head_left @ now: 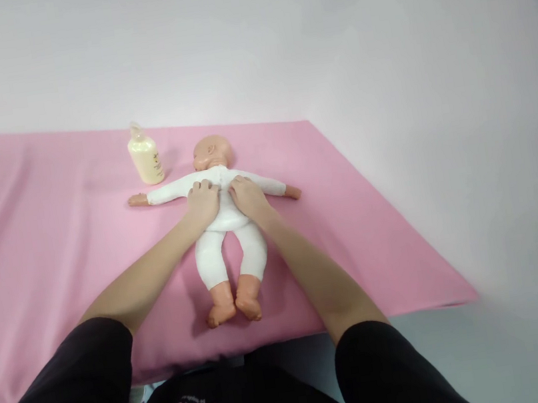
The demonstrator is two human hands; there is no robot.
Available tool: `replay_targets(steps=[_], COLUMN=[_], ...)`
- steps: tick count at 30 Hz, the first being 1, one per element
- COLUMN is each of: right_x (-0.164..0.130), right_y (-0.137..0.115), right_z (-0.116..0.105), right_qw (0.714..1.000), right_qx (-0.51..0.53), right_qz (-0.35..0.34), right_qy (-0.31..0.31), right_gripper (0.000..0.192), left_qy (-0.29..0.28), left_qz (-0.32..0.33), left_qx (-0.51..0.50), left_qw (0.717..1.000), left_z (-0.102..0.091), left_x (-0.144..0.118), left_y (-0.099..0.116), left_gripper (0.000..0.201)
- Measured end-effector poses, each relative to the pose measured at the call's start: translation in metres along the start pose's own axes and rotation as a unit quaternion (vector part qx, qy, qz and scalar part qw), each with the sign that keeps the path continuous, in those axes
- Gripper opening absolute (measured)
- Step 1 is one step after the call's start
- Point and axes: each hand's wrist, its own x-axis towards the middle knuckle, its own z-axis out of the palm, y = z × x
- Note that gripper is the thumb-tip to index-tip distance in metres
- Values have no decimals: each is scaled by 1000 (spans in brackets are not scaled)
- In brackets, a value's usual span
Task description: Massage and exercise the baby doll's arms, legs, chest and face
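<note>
A baby doll (pixel 228 215) in a white body suit lies face down, its bare head turned to the left and its arms spread out sideways. On the left side of its upper back rests my left hand (pixel 204 202), fingers bent and closed against the white surface. My right hand (pixel 249 196) presses the right side of the back in the same way, with curled fingers. A narrow strip of the doll's back shows between the two hands. The fingertips are partly hidden, so any pinched fold cannot be made out.
A pale yellow pump bottle (pixel 147 161) stands left of the doll's head. Pink cloth (pixel 355 236) covers the table, with creases on the left. A plain white wall (pixel 245 43) rises behind and to the right. The table's front edge runs close to my body.
</note>
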Motion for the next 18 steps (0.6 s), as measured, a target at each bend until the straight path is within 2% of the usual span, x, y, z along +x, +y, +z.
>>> replay_targets(steps=[6,13,18], right_x=[0,8,9], right_y=[2,16,21], right_z=[4,13,18], right_qw=[998,993,993], right_qx=[61,115,93], right_qz=[30,-11,-29], right_qy=[10,25,64], right_gripper=[29,35,36], left_qy=[29,62,68], left_qz=[2,24,49], left_qx=[-36,-73,-108], left_qw=[999,995,991], left_z=[11,23,28], left_x=[9,19,25], left_y=[-10,-23,-35], left_gripper=[35,30,30])
